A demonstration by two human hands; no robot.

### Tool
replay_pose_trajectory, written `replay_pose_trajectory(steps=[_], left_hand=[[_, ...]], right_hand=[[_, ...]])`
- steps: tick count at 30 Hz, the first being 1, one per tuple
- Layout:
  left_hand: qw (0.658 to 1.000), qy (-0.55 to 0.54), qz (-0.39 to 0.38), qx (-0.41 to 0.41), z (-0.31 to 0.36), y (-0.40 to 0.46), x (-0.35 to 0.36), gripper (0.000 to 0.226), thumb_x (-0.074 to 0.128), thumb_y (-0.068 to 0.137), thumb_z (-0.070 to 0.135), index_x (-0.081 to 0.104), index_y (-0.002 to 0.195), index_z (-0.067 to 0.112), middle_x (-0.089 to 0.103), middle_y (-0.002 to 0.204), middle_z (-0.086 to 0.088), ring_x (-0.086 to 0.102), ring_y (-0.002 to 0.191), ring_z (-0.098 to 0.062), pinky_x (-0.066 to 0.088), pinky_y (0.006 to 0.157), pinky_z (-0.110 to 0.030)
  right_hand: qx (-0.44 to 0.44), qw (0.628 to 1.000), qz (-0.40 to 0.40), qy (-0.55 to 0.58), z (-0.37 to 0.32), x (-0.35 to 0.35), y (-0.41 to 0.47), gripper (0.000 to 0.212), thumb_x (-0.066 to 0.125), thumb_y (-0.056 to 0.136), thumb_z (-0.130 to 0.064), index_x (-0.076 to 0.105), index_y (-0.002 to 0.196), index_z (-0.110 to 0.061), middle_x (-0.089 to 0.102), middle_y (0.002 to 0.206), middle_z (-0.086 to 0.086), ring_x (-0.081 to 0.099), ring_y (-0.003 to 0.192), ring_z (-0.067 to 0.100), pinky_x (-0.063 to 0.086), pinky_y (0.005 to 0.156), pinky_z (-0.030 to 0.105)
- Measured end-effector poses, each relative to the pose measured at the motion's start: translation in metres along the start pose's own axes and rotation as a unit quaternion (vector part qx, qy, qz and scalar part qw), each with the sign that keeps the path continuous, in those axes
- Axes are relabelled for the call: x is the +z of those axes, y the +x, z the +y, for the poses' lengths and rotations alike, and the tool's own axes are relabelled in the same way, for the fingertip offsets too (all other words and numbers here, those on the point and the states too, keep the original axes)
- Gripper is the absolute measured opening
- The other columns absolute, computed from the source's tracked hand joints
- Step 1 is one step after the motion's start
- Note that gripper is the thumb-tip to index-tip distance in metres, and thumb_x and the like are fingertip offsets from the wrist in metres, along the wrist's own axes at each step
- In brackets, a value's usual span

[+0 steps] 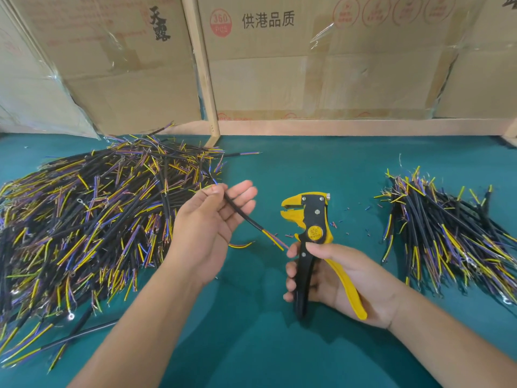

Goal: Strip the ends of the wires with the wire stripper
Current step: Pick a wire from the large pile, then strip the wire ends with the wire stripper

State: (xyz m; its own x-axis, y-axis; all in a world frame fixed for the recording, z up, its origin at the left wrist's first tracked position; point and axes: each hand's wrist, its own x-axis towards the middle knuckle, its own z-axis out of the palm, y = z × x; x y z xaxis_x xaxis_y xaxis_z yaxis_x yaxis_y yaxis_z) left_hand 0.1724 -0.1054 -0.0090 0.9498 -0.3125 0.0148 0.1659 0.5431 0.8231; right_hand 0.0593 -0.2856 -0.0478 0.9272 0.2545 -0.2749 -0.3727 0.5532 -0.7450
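Right now the left hand [215,219] pinches a black-sheathed cable [242,214] between thumb and forefinger, other fingers spread; its long axis slants down-right, coloured cores ending just beside the right hand [333,278], whose fingers wrap the yellow-and-black wire stripper [313,228], jaws above the wire tip.

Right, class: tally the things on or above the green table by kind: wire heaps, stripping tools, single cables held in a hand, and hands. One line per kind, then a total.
Wire heaps: 2, a large heap and a smaller heap
Wire stripper: 1
Held cable: 1
Hands: 2, left hand, right hand
Total: 6
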Motion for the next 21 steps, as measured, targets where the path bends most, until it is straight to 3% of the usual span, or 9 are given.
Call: replay_pose_trajectory(steps=[11, 21], left_hand=[[0.999, 0.032, 0.015, -0.002, -0.017, -0.001, 0.003, 0.008, 0.042, 0.106, 0.011, 0.047, 0.101, 0.007, 0.074, 0.103, -0.02, 0.074, 0.096, -0.029, 0.059, 0.074, -0.03], [0.998, 0.044, 0.024, -0.026, -0.016, 0.0, 0.0, 0.007, 0.046, 0.105, 0.011, 0.049, 0.102, 0.005, 0.074, 0.1, -0.021, 0.074, 0.094, -0.03, 0.06, 0.073, -0.03]], right_hand=[[-0.03, 0.999, 0.023, 0.006, 0.006, 0.003, 0.001, 0.019, 0.066, 0.086, -0.006, 0.064, 0.104, -0.002, 0.061, 0.089, 0.02, 0.063, 0.08, 0.036, 0.056, 0.082, 0.051], [-0.047, 0.998, 0.04, -0.008, 0.008, 0.005, 0.0, 0.022, 0.065, 0.084, -0.002, 0.06, 0.106, -0.002, 0.055, 0.085, 0.018, 0.058, 0.077, 0.034, 0.055, 0.082, 0.05]])
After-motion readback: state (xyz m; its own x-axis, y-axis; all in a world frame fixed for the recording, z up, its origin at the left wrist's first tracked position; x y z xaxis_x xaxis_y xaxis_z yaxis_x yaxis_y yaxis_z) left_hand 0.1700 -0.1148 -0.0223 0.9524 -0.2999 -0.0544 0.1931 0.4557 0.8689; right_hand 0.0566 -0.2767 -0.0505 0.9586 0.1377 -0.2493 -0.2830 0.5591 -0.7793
